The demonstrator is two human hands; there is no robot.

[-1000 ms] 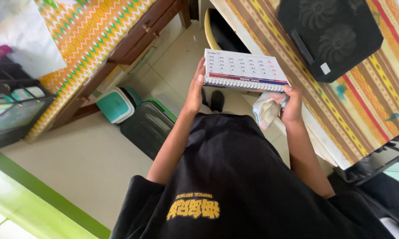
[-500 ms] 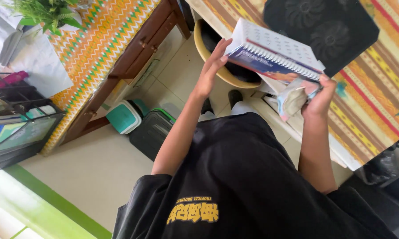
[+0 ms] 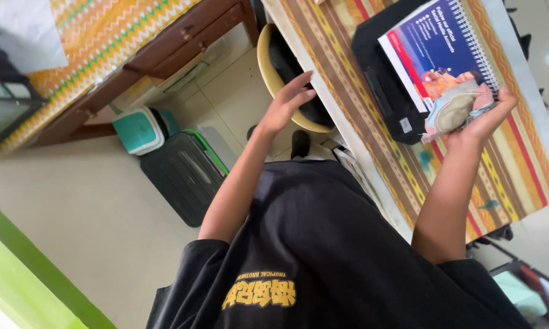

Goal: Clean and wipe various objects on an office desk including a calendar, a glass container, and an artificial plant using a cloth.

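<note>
so there's one spiral desk calendar (image 3: pixel 436 52), blue side up, lying on one black cooling pad (image 3: pixel 387 91) on the striped table (image 3: pixel 518 158). right hand (image 3: pixel 485 119) is closed around one crumpled cloth (image 3: pixel 454 113), pinkish and grey, pressed right against the calendar's lower corner. left hand (image 3: pixel 283 103) holds nothing, fingers spread loose in the air just off the table edge, above one yellow chair (image 3: pixel 265 67) with a dark seat tucked under the table. on the floor i count two boxy things side by side: one teal container (image 3: pixel 137 129) with a white rim and one dark case (image 3: pixel 183 173) with a green edge, both shut so can't see what's in them. one wooden desk (image 3: pixel 140 61) with a zigzag cloth sits top left.
</note>
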